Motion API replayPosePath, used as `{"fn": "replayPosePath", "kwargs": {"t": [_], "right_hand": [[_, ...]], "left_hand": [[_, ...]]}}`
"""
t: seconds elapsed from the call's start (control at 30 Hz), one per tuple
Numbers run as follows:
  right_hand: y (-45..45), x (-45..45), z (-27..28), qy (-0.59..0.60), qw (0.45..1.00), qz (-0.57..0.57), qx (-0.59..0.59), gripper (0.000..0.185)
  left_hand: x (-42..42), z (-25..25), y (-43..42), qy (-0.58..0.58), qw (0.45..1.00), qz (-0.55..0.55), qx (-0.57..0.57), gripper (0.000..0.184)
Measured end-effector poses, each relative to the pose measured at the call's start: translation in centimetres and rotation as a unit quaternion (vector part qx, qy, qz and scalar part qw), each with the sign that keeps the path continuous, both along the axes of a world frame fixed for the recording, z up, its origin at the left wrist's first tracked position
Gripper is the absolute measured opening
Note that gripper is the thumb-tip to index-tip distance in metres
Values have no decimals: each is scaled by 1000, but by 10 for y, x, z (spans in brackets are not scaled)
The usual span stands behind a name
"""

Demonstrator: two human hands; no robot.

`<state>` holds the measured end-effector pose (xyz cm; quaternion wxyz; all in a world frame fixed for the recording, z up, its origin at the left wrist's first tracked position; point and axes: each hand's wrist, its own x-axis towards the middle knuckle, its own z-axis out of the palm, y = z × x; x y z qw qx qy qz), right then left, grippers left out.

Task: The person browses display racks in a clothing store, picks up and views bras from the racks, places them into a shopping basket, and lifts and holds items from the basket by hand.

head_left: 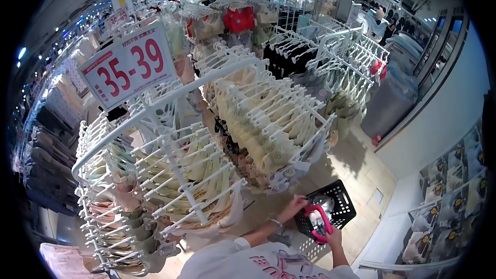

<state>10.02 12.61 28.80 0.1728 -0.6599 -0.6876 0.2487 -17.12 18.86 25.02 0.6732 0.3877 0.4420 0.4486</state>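
Note:
A black perforated shopping basket (342, 199) with a pink handle (324, 216) is in front of me at the lower right. My right hand (335, 236) is closed around the near end of that handle. At the basket's left rim is my left hand (294, 204), its fingers curled in beside the handle's far end; what they grip, if anything, is too small to tell. A bracelet (275, 221) circles the left wrist. Inside the basket lie some whitish and grey goods (321, 207), partly covered by the handle.
White racks hold many pale garments on hangers, the nearest a rack of cream garments (194, 163) at my left. A price sign (129, 65) reading 35-39 tops it. Packaged goods (447, 196) line a shelf on the right. A large grey wrapped bundle (390, 103) stands by the wall.

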Motion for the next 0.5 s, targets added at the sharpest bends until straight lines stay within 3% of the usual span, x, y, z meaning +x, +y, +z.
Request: {"fn": "replayPosePath", "kwargs": {"t": [0.03,0.13,0.23,0.33,0.5], "right_hand": [[6,4,-12,-11,1000,-7,9,15],[21,11,-22,17,999,-11,40,18],[26,12,-25,24,998,-40,31,19],[36,16,-36,27,997,-54,45,19],[52,23,-37,25,997,-49,51,20]], "left_hand": [[-16,5,6,19,998,44,-37,36],[-43,0,19,-153,959,229,74,34],[-62,39,26,-200,945,252,68,38],[-60,54,27,-246,931,271,-18,44],[-59,38,34,-302,891,334,-51,35]]}}
